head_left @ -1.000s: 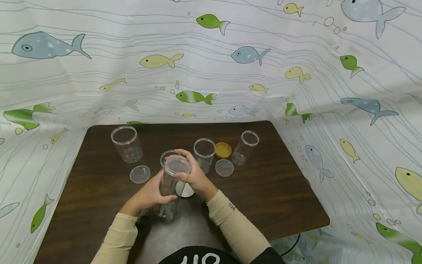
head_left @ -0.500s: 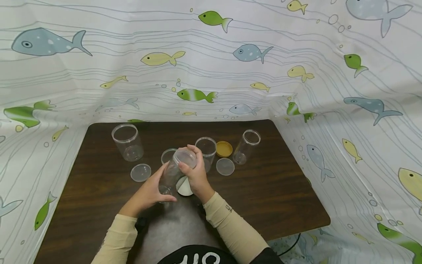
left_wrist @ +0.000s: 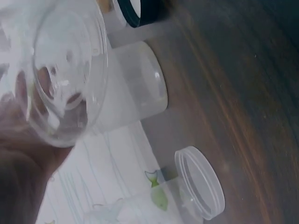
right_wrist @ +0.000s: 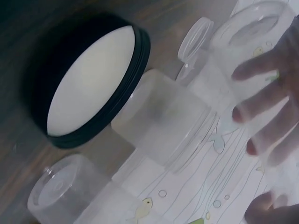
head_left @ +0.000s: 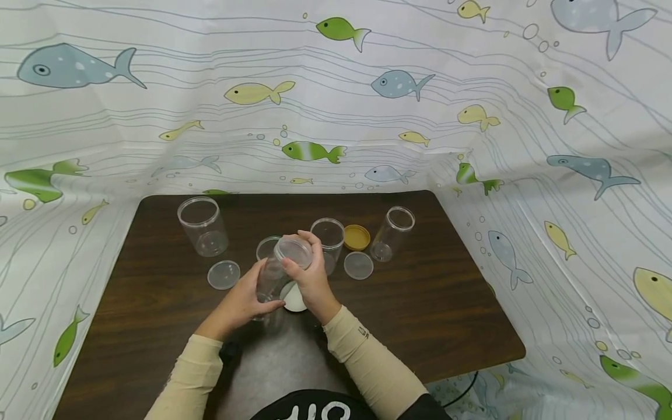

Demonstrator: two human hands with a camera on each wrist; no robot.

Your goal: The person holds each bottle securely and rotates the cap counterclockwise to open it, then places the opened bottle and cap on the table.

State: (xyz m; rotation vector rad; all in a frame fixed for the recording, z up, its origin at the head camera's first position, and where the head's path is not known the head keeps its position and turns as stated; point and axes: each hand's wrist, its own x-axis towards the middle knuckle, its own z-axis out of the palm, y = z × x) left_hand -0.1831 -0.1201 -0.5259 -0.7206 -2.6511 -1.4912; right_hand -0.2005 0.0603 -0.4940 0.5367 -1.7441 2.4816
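A tall clear plastic jar is held tilted above the near middle of the table, its top leaning right. What looks like a translucent lid covers its upper end. My left hand grips the jar low on its body, thumb across the near side. Round the top end curl the fingers of my right hand, with the thumb at the lid's near edge. The jar's round base faces the left wrist camera. Just beyond the hands lies a dark-rimmed lid, white side up.
Open clear jars stand at the far left, the middle, the right and behind the held jar. Clear lids and a gold lid lie on the brown table. A fish-patterned curtain borders it.
Since a second ago, the jar has gone from nearly upright to tilted, its top moving right with my right hand. Over the last half second, my left thumb has shifted slightly on the jar.
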